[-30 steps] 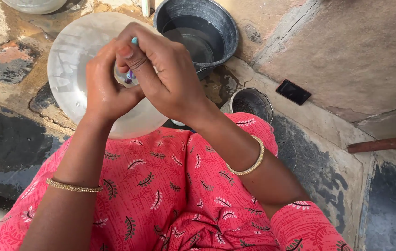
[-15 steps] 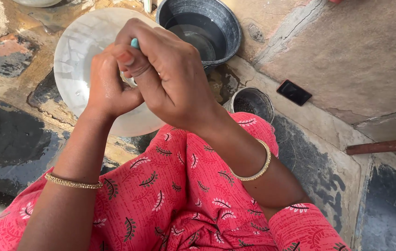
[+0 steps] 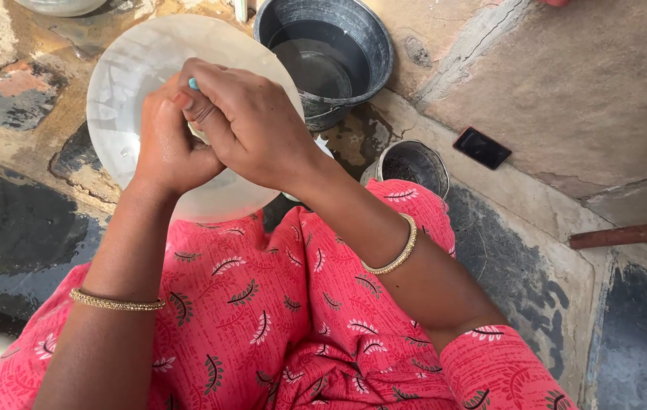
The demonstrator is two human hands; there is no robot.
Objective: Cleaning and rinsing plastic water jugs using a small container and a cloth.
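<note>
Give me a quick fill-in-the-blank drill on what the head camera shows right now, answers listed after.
1. Both hands, the left hand and the right hand, are clasped together over a round white ____.
2. The dark metal basin beyond the hands holds ____.
3. Each wrist carries a gold ____.
4. The flat black phone lies on the stone floor to the ____ of the basin.

Missing words: plate; water; bangle; right

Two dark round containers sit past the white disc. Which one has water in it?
The big black basin at the top, beside the white disc, holds water. The small metal pot by the knee looks dry and dark inside.
</note>
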